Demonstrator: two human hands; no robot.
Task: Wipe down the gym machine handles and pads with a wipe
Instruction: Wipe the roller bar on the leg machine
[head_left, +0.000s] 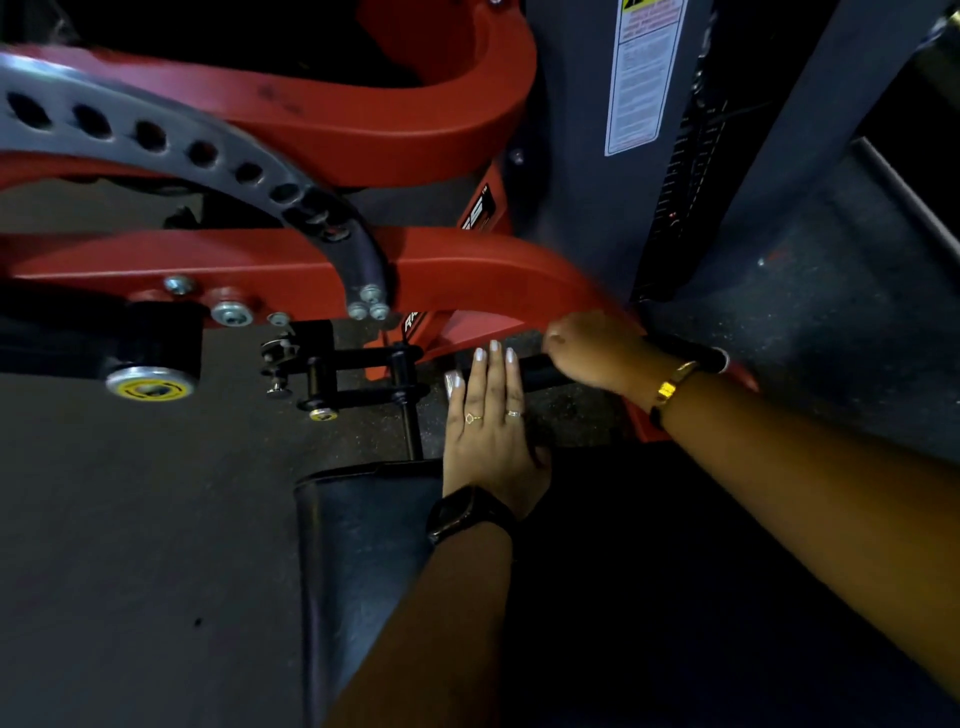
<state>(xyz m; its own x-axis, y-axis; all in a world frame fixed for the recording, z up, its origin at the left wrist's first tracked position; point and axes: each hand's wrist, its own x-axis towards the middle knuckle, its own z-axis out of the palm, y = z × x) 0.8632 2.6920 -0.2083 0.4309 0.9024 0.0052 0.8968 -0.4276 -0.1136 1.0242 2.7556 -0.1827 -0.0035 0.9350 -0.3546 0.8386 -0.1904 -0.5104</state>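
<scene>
Black handle (537, 375) runs left-right, low at the right end of the red frame (260, 270). Your right hand (597, 353) is clenched round the handle mid-length. Your left hand (488, 431) is flat, fingers straight, tips at the handle's left end, wrist over the dark pad (363, 530) nearer you. Can't tell where the wipe is.

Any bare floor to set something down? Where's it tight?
Bare floor lower left, between the yellow-capped roller above and the black pad to its right. Tight at the handle: left hand, right hand and black linkage crowd it.
</scene>
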